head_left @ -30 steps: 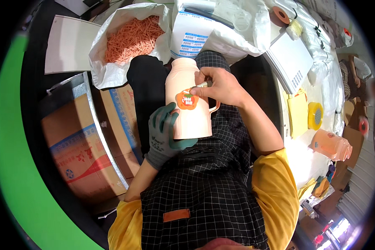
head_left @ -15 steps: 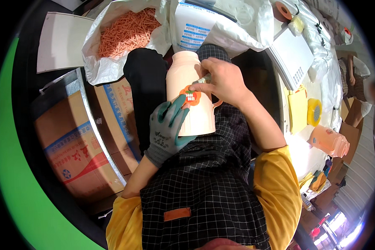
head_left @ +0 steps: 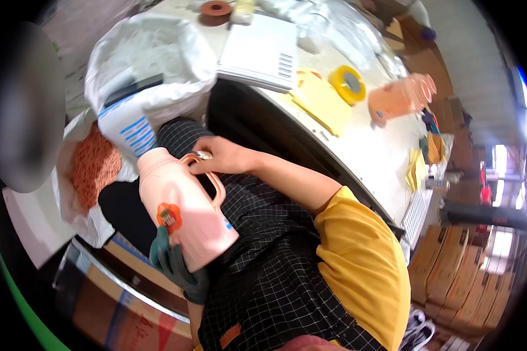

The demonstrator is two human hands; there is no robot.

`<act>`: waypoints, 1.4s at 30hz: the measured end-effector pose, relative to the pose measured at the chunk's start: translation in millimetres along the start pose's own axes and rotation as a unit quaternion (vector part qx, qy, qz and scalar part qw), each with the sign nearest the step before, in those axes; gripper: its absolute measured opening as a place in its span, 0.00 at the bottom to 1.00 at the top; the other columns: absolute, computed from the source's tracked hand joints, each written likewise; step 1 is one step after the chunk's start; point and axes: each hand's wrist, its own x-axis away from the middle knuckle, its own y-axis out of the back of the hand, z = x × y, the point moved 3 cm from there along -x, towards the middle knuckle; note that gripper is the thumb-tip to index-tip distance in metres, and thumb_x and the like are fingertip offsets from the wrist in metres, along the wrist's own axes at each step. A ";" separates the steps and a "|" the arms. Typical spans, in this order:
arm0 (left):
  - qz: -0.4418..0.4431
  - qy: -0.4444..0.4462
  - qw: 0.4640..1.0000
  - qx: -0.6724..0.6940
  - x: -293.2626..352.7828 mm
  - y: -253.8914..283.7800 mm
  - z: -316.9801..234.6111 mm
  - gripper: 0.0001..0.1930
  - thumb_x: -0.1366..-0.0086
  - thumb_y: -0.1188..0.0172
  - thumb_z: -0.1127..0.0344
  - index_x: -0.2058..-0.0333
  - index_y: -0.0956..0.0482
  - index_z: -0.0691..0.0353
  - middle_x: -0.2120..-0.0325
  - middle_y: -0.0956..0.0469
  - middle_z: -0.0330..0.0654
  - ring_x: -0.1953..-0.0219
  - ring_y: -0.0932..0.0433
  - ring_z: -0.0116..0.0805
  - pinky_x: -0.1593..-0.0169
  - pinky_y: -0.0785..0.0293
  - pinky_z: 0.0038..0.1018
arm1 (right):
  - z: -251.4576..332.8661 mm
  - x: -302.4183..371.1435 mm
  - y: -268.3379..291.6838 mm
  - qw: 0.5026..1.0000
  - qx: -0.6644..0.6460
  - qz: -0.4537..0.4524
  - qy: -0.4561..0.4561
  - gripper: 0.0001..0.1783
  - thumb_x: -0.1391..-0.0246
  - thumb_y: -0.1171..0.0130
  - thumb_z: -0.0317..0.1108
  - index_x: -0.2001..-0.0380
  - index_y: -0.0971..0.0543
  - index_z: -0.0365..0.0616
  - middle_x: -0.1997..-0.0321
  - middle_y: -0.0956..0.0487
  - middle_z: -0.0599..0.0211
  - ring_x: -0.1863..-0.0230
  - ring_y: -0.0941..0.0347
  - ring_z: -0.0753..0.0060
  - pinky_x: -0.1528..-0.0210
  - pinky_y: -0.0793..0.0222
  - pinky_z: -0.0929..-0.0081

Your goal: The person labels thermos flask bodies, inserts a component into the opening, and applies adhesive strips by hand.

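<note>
A pale pink plastic jug (head_left: 202,231), open-necked with a loop handle (head_left: 218,190), lies tilted across my lap. An orange flower-shaped sticker (head_left: 168,217) is on its side. My left hand (head_left: 181,272), in a grey and green glove, grips the jug's lower side near the base. At the top of the handle, the fingers of my bare right hand (head_left: 225,155) are curled round it. A ring-like shiny spot shows on a right finger; part of that hand's grip is hidden.
On the table (head_left: 369,161) to the right are a white stack (head_left: 259,50), yellow sheets (head_left: 325,102), a yellow tape roll (head_left: 347,85) and another pink jug (head_left: 401,98). Sacks of pink sticks (head_left: 96,167) and clear plastic pieces (head_left: 152,55) stand ahead. Cartons (head_left: 117,316) are at lower left.
My view has swung to the right, bringing more of the table in. My right hand has left the sticker for the handle. The sticker now shows uncovered, and the jug leans more.
</note>
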 end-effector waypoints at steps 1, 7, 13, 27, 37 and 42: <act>-0.022 -0.061 0.998 0.003 -12.2 -2.6 -10.8 0.24 0.25 0.42 0.61 0.36 0.30 0.64 0.36 0.27 0.65 0.41 0.27 0.65 0.38 0.32 0.54 | 20.5 28.9 8.5 0.974 -0.188 0.073 -0.102 0.24 0.45 0.27 0.44 0.53 0.16 0.36 0.58 0.16 0.65 0.63 0.23 0.81 0.64 0.27 0.77; 0.046 -0.138 0.987 0.074 -46.8 -40.2 -45.5 0.42 0.30 0.34 0.47 0.28 0.39 0.66 0.30 0.37 0.65 0.34 0.33 0.62 0.36 0.28 0.50 | 35.7 199.4 98.7 0.886 -0.178 -0.415 0.101 0.17 0.37 0.37 0.23 0.46 0.23 0.37 0.64 0.22 0.72 0.66 0.25 0.83 0.63 0.25 0.80; 0.127 -0.142 0.974 0.119 -48.8 -60.7 -58.2 0.38 0.31 0.34 0.56 0.28 0.38 0.66 0.32 0.33 0.61 0.35 0.30 0.63 0.34 0.29 0.54 | -72.4 322.9 169.6 0.578 0.280 -0.765 0.049 0.15 0.36 0.32 0.31 0.57 0.29 0.38 0.65 0.21 0.56 0.67 0.24 0.59 0.61 0.26 0.66; 0.203 -0.101 0.964 0.138 -65.4 -90.3 -74.1 0.37 0.42 0.34 0.76 0.33 0.34 0.70 0.35 0.29 0.59 0.37 0.27 0.60 0.33 0.30 0.49 | -153.8 323.2 394.9 0.473 0.258 -0.823 -0.182 0.32 0.39 0.33 0.47 0.42 0.31 0.39 0.43 0.23 0.46 0.44 0.24 0.40 0.43 0.27 0.49; 0.226 -0.084 0.963 0.117 -64.0 -95.0 -67.2 0.37 0.38 0.29 0.64 0.33 0.32 0.67 0.34 0.29 0.57 0.37 0.26 0.57 0.34 0.30 0.48 | -166.2 285.0 262.2 0.535 0.467 -0.686 -0.159 0.38 0.44 0.26 0.49 0.37 0.29 0.44 0.38 0.26 0.53 0.43 0.26 0.43 0.39 0.29 0.46; 0.258 -0.118 0.950 0.133 -65.2 -107.7 -77.0 0.37 0.37 0.27 0.62 0.33 0.32 0.66 0.34 0.28 0.56 0.38 0.25 0.56 0.35 0.29 0.48 | -107.1 219.2 184.5 0.768 0.368 -0.522 0.055 0.29 0.55 0.23 0.35 0.48 0.17 0.42 0.40 0.19 0.55 0.39 0.25 0.46 0.36 0.28 0.54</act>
